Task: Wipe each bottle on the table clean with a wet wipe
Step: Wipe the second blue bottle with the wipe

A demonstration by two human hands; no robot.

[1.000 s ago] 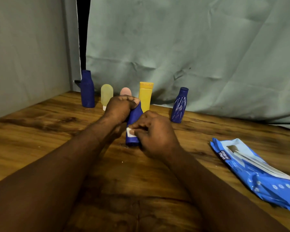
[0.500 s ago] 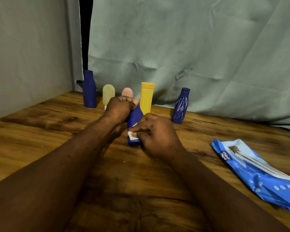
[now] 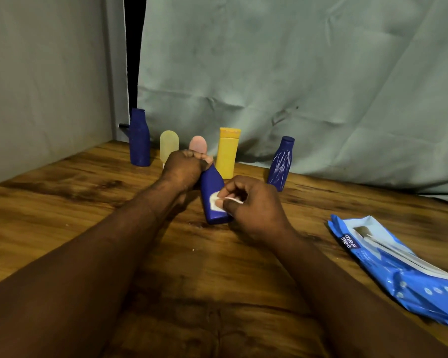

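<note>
Seen from a head-worn camera over a wooden table: a dark blue bottle near the table's middle, tilted with its top leaning away and to the left, its base down on the wood. Left hand closed around the bottle's neck and cap, fingers curled tight over the top. Right hand pinching a small white wet wipe between thumb and fingertips, the wipe pressed flat against the lower front of the bottle; the remaining fingers bent in toward the palm.

Behind the held bottle, along the far edge, a row of five more: a tall dark blue bottle farthest left, then a pale yellow bottle, a pink bottle partly hidden by the left hand, and a yellow bottle with a flat cap directly behind. To the right of the held bottle and slightly back, a scuffed blue bottle marked with whitish streaks, leaning a little.

Well to the right of the held bottle and nearer the camera, a blue wet wipe pack lying flat, lettered "mee mee", its flap showing pale.

Beyond the row, a wrinkled grey-green cloth backdrop; to its left, a plain wall.
</note>
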